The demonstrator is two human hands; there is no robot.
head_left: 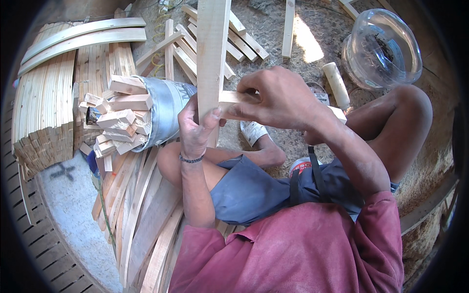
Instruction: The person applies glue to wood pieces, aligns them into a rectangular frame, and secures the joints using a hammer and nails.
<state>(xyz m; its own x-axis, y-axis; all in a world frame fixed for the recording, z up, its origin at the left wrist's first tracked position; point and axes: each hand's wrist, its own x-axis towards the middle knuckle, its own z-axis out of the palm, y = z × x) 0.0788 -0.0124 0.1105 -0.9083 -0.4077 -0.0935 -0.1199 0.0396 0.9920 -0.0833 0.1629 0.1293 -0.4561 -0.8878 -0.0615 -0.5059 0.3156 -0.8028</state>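
Observation:
A long pale wooden board (213, 53) stands in front of me, running up past the top edge. My left hand (195, 127) is closed round its lower part, with the thumb across the near face. From the right, my right hand (281, 97) grips a shorter wooden stick (228, 97). One end of that stick meets the board's right edge close to my left thumb. Its other end seems to show beyond my right wrist. My fingers hide most of the stick and the exact contact at the joint.
Left of me a metal bucket (168, 110) lies tipped, packed with wooden offcuts (129, 102). Stacked slats (46, 102) stand farther left. Loose planks (146, 215) lie beside my left leg. A white cylinder (336, 85) and a clear plastic tub (383, 49) are at far right.

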